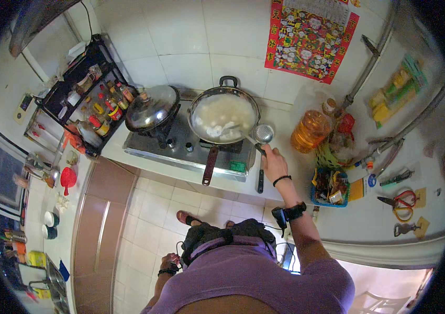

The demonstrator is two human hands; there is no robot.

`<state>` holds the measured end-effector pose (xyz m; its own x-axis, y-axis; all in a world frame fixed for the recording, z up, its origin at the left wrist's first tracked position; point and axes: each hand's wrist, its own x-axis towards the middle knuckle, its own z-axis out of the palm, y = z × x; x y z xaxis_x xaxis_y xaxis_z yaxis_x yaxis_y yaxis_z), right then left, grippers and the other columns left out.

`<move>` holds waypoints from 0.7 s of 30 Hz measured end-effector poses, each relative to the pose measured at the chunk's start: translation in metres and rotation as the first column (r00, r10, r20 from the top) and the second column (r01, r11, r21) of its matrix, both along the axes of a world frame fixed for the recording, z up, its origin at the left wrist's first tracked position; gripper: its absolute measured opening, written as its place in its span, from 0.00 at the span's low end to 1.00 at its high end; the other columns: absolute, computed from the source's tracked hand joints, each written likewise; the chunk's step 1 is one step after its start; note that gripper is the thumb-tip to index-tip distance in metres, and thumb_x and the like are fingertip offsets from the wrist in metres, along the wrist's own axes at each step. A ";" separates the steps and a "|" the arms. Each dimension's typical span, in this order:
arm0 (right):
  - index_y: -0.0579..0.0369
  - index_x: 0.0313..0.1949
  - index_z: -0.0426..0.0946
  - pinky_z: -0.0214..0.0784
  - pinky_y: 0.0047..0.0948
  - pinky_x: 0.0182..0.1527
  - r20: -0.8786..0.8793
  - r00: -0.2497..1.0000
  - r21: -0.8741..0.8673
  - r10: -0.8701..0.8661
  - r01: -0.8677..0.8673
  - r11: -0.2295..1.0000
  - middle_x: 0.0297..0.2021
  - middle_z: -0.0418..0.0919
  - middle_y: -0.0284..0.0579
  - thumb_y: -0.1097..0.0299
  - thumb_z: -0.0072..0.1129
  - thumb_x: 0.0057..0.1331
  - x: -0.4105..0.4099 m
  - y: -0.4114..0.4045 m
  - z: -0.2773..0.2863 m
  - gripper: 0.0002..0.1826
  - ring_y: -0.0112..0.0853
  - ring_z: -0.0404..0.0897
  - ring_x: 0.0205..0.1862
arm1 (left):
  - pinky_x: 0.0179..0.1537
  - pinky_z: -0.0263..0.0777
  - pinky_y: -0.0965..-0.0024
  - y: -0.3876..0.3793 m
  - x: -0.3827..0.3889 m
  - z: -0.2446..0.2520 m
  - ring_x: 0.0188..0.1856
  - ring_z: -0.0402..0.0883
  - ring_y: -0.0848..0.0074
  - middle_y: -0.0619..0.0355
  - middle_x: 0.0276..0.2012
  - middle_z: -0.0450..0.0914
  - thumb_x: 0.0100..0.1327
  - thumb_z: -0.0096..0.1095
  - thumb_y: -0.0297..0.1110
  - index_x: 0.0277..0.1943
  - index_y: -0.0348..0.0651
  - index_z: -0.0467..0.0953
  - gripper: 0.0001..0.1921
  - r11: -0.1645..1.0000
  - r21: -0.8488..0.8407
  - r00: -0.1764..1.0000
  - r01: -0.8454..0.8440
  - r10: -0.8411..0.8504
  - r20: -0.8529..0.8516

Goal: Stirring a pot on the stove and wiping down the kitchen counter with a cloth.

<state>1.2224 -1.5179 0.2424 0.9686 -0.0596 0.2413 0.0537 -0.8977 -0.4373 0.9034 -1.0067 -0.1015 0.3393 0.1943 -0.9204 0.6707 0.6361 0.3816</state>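
Note:
My right hand (pixel 274 165) grips the black handle of a metal spatula (pixel 250 139), whose blade dips into the pale, cloudy liquid of a wok (pixel 257 103). Light lumps float in that liquid. The wok stands on the right burner of a steel gas stove (pixel 148 147), its long brown handle pointing towards me. Just right of its rim lies a perforated metal skimmer (pixel 263 134), with its black handle end on the counter below my right hand. My left hand (pixel 170 260) hangs low beside my body, fingers curled near a thin dark cord; whether it holds the cord cannot be told.
A lidded pan (pixel 153 112) sits on the left burner, beside a black rack (pixel 109 64) of sauce bottles. Right of the stove stand a large oil bottle (pixel 311 131) and a blue basket (pixel 329 205) of packets. Scissors (pixel 401 203) hang at the right wall. A counter with a sink (pixel 55 284) runs along the left.

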 end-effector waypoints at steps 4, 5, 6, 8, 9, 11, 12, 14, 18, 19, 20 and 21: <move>0.47 0.48 0.64 0.66 0.48 0.37 0.024 0.999 -0.009 -0.037 0.037 0.999 0.31 0.71 0.56 0.74 0.50 0.59 0.022 0.001 -0.013 0.17 0.53 0.74 0.34 | 0.30 0.69 0.65 -0.001 0.013 0.014 0.28 0.73 0.65 0.56 0.26 0.74 0.60 0.48 0.35 0.31 0.39 0.69 0.09 0.998 -0.005 0.997 -0.061 0.061 0.047; 0.46 0.48 0.64 0.68 0.47 0.36 0.039 0.999 -0.027 -0.030 0.031 0.999 0.32 0.72 0.57 0.74 0.50 0.58 0.029 0.002 -0.018 0.17 0.52 0.75 0.34 | 0.29 0.68 0.66 -0.003 0.018 0.020 0.27 0.72 0.66 0.56 0.23 0.73 0.59 0.48 0.35 0.28 0.40 0.68 0.09 0.996 0.069 0.999 -0.050 0.050 0.001; 0.46 0.48 0.65 0.69 0.46 0.36 0.046 0.999 -0.019 -0.014 0.015 1.000 0.34 0.73 0.58 0.74 0.49 0.57 0.036 0.003 -0.019 0.18 0.52 0.75 0.35 | 0.25 0.65 0.69 0.019 0.014 0.001 0.23 0.69 0.69 0.59 0.18 0.68 0.59 0.48 0.35 0.21 0.44 0.65 0.12 0.898 -0.356 0.959 -0.259 0.283 0.016; 0.46 0.48 0.64 0.69 0.46 0.36 0.012 1.000 -0.017 -0.013 0.014 1.000 0.34 0.73 0.58 0.75 0.49 0.57 0.043 0.011 -0.010 0.18 0.52 0.76 0.35 | 0.24 0.64 0.70 0.025 0.012 -0.003 0.22 0.68 0.70 0.59 0.18 0.67 0.58 0.49 0.35 0.20 0.44 0.64 0.12 0.926 -0.356 0.975 -0.123 0.180 0.130; 0.46 0.48 0.64 0.69 0.46 0.36 -0.026 1.000 -0.013 -0.002 0.002 1.000 0.34 0.74 0.58 0.75 0.49 0.56 0.047 0.018 -0.004 0.19 0.51 0.76 0.36 | 0.24 0.63 0.71 0.027 0.008 -0.003 0.21 0.67 0.71 0.60 0.18 0.67 0.56 0.50 0.35 0.19 0.45 0.64 0.12 0.940 -0.340 0.967 0.003 0.083 0.239; 0.46 0.48 0.64 0.69 0.46 0.36 0.031 1.000 -0.017 -0.008 0.008 1.000 0.34 0.75 0.57 0.77 0.49 0.55 0.057 0.024 -0.008 0.20 0.51 0.76 0.36 | 0.22 0.61 0.72 0.029 0.009 -0.003 0.20 0.65 0.73 0.62 0.18 0.65 0.54 0.52 0.36 0.18 0.46 0.62 0.12 0.929 -0.264 0.889 0.258 -0.122 0.441; 0.46 0.48 0.64 0.69 0.46 0.36 -0.006 1.000 -0.005 -0.020 0.020 1.000 0.34 0.75 0.57 0.78 0.48 0.55 0.062 0.028 -0.008 0.20 0.51 0.76 0.37 | 0.23 0.61 0.72 0.029 0.006 0.000 0.20 0.65 0.73 0.61 0.18 0.65 0.54 0.52 0.36 0.18 0.46 0.62 0.12 0.943 -0.267 0.916 0.200 -0.083 0.393; 0.44 0.49 0.65 0.69 0.46 0.36 0.007 1.000 -0.022 -0.012 0.013 1.000 0.34 0.75 0.58 0.78 0.48 0.56 0.067 0.031 -0.010 0.21 0.52 0.76 0.37 | 0.23 0.61 0.72 0.027 0.005 0.002 0.20 0.65 0.73 0.61 0.18 0.65 0.54 0.53 0.36 0.18 0.46 0.63 0.12 0.963 -0.256 0.955 0.086 -0.006 0.296; 0.45 0.49 0.65 0.68 0.48 0.36 0.019 0.999 0.001 0.027 -0.027 1.000 0.32 0.75 0.59 0.73 0.51 0.58 0.072 0.037 -0.001 0.19 0.52 0.76 0.36 | 0.23 0.62 0.72 0.021 0.002 0.006 0.21 0.66 0.73 0.61 0.18 0.66 0.53 0.53 0.36 0.18 0.46 0.63 0.12 0.968 -0.248 0.963 0.032 0.037 0.268; 0.45 0.49 0.65 0.68 0.48 0.36 0.023 0.999 0.002 0.035 -0.035 0.999 0.32 0.75 0.59 0.73 0.51 0.58 0.071 0.039 0.000 0.19 0.52 0.76 0.36 | 0.23 0.62 0.72 0.020 -0.002 0.006 0.21 0.66 0.73 0.61 0.18 0.66 0.53 0.53 0.36 0.19 0.46 0.63 0.11 0.968 -0.250 0.963 0.018 0.050 0.265; 0.45 0.49 0.65 0.68 0.48 0.36 0.050 0.998 -0.002 0.046 -0.045 0.999 0.32 0.74 0.58 0.72 0.51 0.59 0.070 0.038 -0.001 0.18 0.52 0.76 0.36 | 0.23 0.62 0.72 0.019 -0.005 0.006 0.21 0.66 0.73 0.61 0.18 0.66 0.53 0.53 0.36 0.19 0.46 0.63 0.11 0.967 -0.254 0.964 0.009 0.059 0.258; 0.44 0.49 0.65 0.68 0.48 0.35 0.075 0.996 -0.007 0.055 -0.054 0.998 0.31 0.74 0.56 0.70 0.51 0.59 0.066 0.038 0.001 0.17 0.52 0.76 0.35 | 0.23 0.62 0.72 0.017 -0.007 0.006 0.21 0.66 0.73 0.61 0.19 0.66 0.53 0.53 0.36 0.19 0.46 0.64 0.11 0.966 -0.259 0.964 0.003 0.066 0.256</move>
